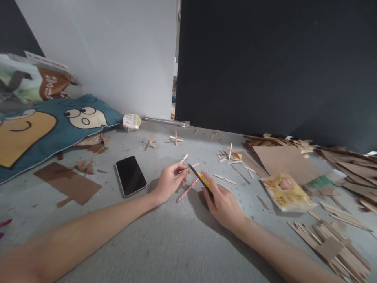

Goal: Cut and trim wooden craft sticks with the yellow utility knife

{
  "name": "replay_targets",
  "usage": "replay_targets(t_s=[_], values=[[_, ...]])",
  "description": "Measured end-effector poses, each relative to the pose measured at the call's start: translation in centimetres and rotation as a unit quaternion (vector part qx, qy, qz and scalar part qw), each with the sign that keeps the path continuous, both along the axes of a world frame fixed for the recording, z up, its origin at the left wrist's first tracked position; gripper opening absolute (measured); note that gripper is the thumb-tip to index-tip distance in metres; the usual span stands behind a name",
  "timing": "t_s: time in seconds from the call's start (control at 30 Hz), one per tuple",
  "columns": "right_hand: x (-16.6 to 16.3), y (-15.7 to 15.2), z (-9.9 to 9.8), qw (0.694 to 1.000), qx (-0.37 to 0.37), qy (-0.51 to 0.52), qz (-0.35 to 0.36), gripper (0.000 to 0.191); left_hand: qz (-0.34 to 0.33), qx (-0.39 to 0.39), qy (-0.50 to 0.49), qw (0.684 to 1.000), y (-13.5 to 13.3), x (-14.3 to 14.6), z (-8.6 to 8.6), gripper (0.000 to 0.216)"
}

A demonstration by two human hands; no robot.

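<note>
In my right hand is a yellow and black utility knife, its dark blade pointing up and left. My left hand pinches a thin wooden stick close to the blade's tip; whether blade and stick touch, I cannot tell. Below and between the hands lies a pink pencil-like rod on the grey table. Just beyond the fingers rests a light wooden stick piece. Another flat stick lies to the right of the knife.
A phone lies left of my left hand, near brown cardboard and a blue cushion. Small crossed-stick pieces stand farther back. To the right are a yellow tissue pack, a glue tube and bundled sticks.
</note>
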State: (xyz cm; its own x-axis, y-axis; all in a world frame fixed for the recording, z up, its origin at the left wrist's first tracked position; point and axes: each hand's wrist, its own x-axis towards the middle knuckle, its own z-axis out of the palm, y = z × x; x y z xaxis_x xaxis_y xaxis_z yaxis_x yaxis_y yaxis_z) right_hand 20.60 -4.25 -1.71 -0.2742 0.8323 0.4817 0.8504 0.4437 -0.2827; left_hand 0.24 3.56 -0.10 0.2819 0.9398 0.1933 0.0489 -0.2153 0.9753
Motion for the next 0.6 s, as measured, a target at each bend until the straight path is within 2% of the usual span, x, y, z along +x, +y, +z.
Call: replay_targets(t_s=[0.13,0.27,0.43,0.5,0.6], values=[[0.5,0.6,-0.3,1.0,-0.01,0.007,-0.009,0.044,-0.037,-0.023,-0.067,0.997,-0.1,0.1,0.1,0.037],[0.6,0.8,-0.2,0.999,-0.033,0.037,-0.012,0.038,-0.046,-0.056,-0.102,0.992,0.0,0.2,0.0,0.037],[1.2,0.9,0.0,0.992,-0.031,0.122,0.016,0.03,-0.056,-0.053,-0.071,0.994,0.3,0.1,-0.3,0.04],[1.4,1.0,-0.1,0.989,-0.03,0.146,0.007,0.029,-0.066,-0.048,-0.052,0.995,0.2,0.1,-0.5,0.041],[1.6,1.2,-0.2,0.984,-0.045,0.171,-0.015,0.031,-0.065,-0.058,-0.072,0.994,0.0,0.3,-0.9,0.044]])
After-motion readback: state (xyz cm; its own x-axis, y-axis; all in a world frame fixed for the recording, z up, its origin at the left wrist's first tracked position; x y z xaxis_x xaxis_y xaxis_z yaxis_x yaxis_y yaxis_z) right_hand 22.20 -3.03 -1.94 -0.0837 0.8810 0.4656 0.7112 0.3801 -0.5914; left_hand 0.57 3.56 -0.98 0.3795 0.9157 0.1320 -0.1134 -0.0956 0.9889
